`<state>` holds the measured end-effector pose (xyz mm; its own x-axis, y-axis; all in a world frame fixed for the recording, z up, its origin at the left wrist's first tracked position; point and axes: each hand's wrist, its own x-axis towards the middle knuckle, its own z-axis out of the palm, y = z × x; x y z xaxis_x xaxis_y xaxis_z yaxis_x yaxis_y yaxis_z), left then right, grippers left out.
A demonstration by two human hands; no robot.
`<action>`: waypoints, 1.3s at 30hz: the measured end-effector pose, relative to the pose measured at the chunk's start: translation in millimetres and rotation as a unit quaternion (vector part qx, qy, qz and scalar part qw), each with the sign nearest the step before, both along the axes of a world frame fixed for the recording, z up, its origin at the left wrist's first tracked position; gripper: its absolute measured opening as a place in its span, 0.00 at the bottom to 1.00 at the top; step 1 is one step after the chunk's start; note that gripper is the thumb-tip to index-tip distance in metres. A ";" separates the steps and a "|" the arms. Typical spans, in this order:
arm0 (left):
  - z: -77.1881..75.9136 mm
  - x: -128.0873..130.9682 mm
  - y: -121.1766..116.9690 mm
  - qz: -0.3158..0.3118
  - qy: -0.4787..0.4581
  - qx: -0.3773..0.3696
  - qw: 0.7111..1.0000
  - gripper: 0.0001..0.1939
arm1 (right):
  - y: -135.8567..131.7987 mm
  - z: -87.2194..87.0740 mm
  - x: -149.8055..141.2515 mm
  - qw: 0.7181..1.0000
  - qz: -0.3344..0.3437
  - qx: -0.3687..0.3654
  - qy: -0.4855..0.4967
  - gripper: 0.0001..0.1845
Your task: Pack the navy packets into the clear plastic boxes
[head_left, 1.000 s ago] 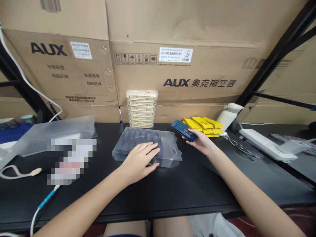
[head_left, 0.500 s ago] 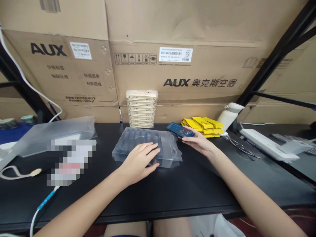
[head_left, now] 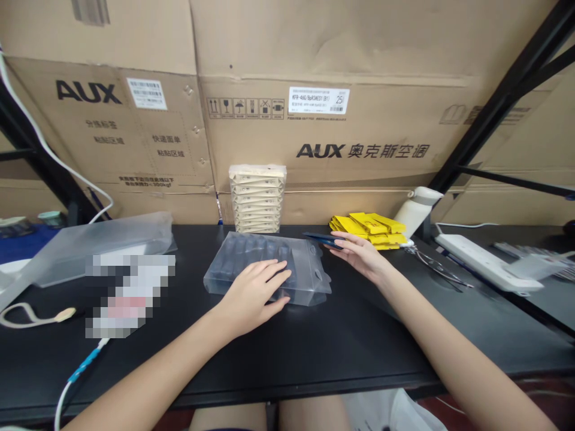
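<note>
A clear plastic box (head_left: 309,272) with several dark blue packets inside lies on the black desk. Its right end has flaps with cut-out holes. My left hand (head_left: 256,293) rests over the box's near side, fingers outstretched on its top and thumb by its front edge. Between the thumb and fingers of my right hand (head_left: 359,254) is a flat dark blue packet (head_left: 321,238), seen almost edge-on just above the box's right end. Close behind the right hand sits a pile of yellow packets (head_left: 371,227).
A stack of cream packets (head_left: 257,200) stands behind the box, against large cardboard cartons (head_left: 359,54). On the right are a white bottle (head_left: 417,209), glasses (head_left: 438,269) and a power strip (head_left: 485,260). A translucent plastic sleeve (head_left: 103,239) and a blue-wrapped cable (head_left: 85,364) lie left.
My right hand has tilted the dark blue packet from showing its printed face to nearly edge-on. My left hand and the box have stayed in place.
</note>
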<state>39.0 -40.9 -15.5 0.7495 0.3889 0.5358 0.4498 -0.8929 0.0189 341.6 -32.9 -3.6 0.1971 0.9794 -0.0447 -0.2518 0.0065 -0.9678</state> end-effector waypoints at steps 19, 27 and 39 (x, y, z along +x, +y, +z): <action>-0.1 -0.2 -0.7 0.000 0.000 -0.004 1.000 0.21 | 1.5 5.4 -1.0 0.997 -0.067 -0.035 0.025 0.08; -1.0 -0.7 0.4 -0.003 -0.005 -0.009 1.000 0.21 | 4.9 -7.5 4.2 0.991 -0.112 0.038 -0.061 0.21; -0.2 -0.5 0.2 0.001 -0.001 -0.009 1.000 0.21 | 8.7 -11.1 11.8 0.960 -0.205 0.140 -0.128 0.18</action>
<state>38.5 -40.7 -15.7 0.7470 0.3999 0.5311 0.4519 -0.8914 0.0355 353.5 -24.1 -14.8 0.5375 0.7841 0.3104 0.0733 0.3233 -0.9435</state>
